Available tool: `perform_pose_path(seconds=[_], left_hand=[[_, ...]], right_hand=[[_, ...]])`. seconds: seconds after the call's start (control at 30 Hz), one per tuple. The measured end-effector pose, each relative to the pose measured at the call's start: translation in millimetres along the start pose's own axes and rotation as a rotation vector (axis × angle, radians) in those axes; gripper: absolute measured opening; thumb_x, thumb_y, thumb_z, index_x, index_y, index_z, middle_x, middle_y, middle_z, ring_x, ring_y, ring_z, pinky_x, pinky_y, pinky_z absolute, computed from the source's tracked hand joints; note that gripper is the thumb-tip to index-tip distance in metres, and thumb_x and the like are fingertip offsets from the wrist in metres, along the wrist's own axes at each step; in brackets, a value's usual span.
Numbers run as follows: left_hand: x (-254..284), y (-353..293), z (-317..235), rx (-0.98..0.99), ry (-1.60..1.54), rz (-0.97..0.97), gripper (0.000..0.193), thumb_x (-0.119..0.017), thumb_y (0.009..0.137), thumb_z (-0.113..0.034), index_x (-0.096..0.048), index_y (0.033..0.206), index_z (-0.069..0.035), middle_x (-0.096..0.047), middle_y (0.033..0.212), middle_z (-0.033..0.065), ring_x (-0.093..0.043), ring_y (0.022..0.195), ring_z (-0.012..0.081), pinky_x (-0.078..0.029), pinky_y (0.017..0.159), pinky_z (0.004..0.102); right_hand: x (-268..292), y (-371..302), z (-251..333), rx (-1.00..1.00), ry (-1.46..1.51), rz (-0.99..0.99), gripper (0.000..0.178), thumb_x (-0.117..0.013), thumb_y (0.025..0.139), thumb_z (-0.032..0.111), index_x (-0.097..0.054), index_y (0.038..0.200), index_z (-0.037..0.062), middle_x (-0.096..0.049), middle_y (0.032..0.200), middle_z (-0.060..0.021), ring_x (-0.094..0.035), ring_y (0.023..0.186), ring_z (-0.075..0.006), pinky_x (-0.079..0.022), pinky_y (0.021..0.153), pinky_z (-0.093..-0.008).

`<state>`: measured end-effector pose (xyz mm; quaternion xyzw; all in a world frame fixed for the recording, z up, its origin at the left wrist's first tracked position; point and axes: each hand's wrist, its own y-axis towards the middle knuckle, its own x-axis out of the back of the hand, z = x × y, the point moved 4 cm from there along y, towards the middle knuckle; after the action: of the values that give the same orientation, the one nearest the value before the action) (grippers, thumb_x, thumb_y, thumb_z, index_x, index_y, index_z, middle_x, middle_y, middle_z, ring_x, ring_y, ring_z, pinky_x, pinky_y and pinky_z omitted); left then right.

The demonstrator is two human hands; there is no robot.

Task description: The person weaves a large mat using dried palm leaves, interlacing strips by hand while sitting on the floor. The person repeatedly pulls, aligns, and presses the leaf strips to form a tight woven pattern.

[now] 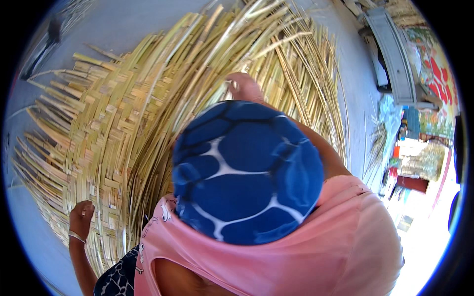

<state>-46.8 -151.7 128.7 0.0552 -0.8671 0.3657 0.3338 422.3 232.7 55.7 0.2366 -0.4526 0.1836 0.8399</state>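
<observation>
A half-woven mat (pixel 111 118) of flat, straw-coloured reed strips spreads across the floor, tightly plaited at the left. Many loose strips (pixel 212 49) run from it toward the far side and the right. My right hand (pixel 245 87) reaches past a rounded blue patterned cloth (pixel 247 172), which looks like my bent knee. Its fingers curl down among the strips; blur hides what they hold. My left hand (pixel 82 213), with a pale bangle at the wrist, is over the mat's near left part. Those fingers are bent in, and I cannot make out anything between them.
Grey floor (pixel 116 27) surrounds the mat. At the far right stands a grey metal piece of furniture (pixel 392 54) beside a red-patterned cloth (pixel 439 79). Light blue plastic (pixel 388 118) and other household things lie along that side. Bright light washes out the lower right.
</observation>
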Motion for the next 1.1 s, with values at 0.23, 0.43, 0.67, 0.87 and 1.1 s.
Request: perform_pose_path(seconds=[0.23,0.43,0.67,0.87,1.1], left_hand=[[-17.4,60.7,-108.9,-0.283,0.121,0.021,0.025,-0.061,0.084,-0.015,-0.060,0.100,0.004,-0.063,0.091,0.0155,-0.061,0.083,0.0233,-0.048,0.074,0.0310],[-69.7,58.9,-152.5,-0.332,0.171,0.357,0.023,-0.067,0.080,-0.012,-0.061,0.098,0.000,-0.062,0.086,0.0122,-0.061,0.077,0.0223,-0.048,0.069,0.0303],[-58.7,68.3,-178.6,-0.349,0.189,0.218,0.023,-0.063,0.082,-0.011,-0.060,0.101,0.002,-0.062,0.089,0.0108,-0.058,0.079,0.0178,-0.047,0.072,0.0297],[-58.3,63.6,-166.1,-0.235,0.161,0.278,0.023,-0.063,0.083,-0.013,-0.061,0.100,0.002,-0.063,0.087,0.0093,-0.059,0.080,0.0155,-0.047,0.074,0.0291],[-51.3,66.7,-164.0,-0.262,0.142,0.249,0.024,-0.062,0.084,-0.015,-0.061,0.100,0.003,-0.064,0.088,0.0097,-0.060,0.081,0.0158,-0.048,0.075,0.0285]], right_hand=[[108.1,-138.5,-148.7,-0.815,-0.515,0.056,0.032,-0.061,0.081,0.022,-0.055,0.110,0.0101,-0.056,0.112,-0.0116,-0.053,0.105,-0.0312,-0.044,0.087,-0.0417],[124.5,-154.3,-158.6,-0.921,-0.643,0.222,0.028,-0.058,0.083,0.022,-0.055,0.108,0.0098,-0.056,0.111,-0.0117,-0.053,0.107,-0.0290,-0.045,0.087,-0.0411],[134.0,-140.9,-191.3,-0.851,-0.553,0.306,0.016,-0.055,0.080,0.015,-0.059,0.092,0.0055,-0.061,0.097,-0.0157,-0.060,0.091,-0.0332,-0.046,0.080,-0.0433],[157.2,-148.6,-174.1,-0.813,-0.190,0.095,0.015,-0.055,0.080,0.015,-0.056,0.089,0.0037,-0.063,0.083,-0.0147,-0.063,0.073,-0.0260,-0.050,0.066,-0.0381],[167.9,-147.0,-147.0,-1.118,0.701,0.073,0.018,-0.051,0.084,0.014,-0.053,0.096,0.0018,-0.063,0.076,-0.0114,-0.063,0.061,-0.0172,-0.053,0.056,-0.0289]])
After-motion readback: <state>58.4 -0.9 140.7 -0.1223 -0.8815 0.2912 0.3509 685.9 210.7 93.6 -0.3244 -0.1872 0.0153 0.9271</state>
